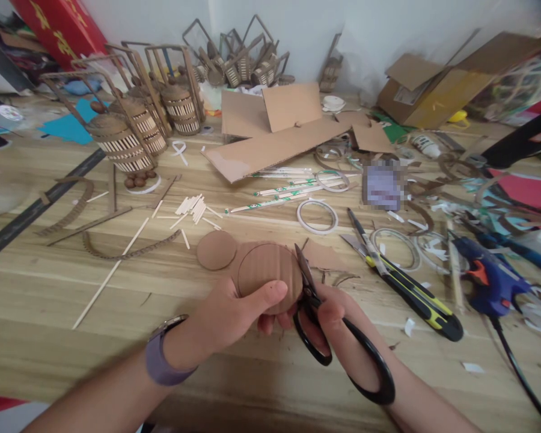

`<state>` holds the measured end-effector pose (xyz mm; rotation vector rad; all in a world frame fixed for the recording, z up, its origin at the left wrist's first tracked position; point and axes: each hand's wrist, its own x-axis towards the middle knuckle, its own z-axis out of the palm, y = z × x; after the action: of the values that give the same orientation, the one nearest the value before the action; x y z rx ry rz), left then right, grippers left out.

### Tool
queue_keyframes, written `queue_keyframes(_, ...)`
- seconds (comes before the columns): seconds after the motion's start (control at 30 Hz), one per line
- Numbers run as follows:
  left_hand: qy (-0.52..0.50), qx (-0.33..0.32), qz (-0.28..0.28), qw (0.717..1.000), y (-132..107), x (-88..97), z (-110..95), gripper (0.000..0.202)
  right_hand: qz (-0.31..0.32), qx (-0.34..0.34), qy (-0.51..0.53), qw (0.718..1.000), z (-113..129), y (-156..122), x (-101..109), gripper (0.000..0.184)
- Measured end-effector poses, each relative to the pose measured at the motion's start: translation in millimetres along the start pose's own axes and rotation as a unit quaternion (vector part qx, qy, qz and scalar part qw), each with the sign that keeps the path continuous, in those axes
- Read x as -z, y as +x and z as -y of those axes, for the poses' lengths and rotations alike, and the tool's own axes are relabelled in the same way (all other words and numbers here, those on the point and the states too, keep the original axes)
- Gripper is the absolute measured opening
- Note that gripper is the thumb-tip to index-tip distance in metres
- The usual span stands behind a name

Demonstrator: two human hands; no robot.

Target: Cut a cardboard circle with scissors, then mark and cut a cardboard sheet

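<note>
My left hand (234, 313) pinches a round piece of corrugated cardboard (264, 275), thumb on top and fingers underneath, just above the wooden table (72, 337). My right hand (338, 322) grips black-handled scissors (318, 319), fingers through the loops. The blades point up and away, and they meet the right edge of the cardboard round. A smaller cardboard disc (216, 249) lies flat on the table just beyond my left hand. A purple watch strap is on my left wrist.
A yellow-black utility knife (410, 291) and a blue glue gun (489, 279) lie to the right. Tape rings (317, 215), wooden sticks (193, 208), cardboard sheets (270, 147) and slatted cardboard lanterns (121, 141) fill the far side. Paper scraps clutter the right.
</note>
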<state>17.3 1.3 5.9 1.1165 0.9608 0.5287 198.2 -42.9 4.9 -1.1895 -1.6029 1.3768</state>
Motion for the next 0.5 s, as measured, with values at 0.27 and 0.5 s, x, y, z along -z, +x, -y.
queue_keyframes(0.27, 0.001, 0.008, 0.006, 1.0, -1.9, -0.8, -2.8, 0.042, -0.002, -0.011, 0.0, 1.0, 1.2, -1.0, 0.0, 0.08)
queue_keyframes(0.5, 0.003, 0.006, 0.01, 1.0, -2.5, -0.8, -3.5, 0.04, -0.011, -0.01, 0.008, 1.0, 0.9, -2.1, 0.2, 0.07)
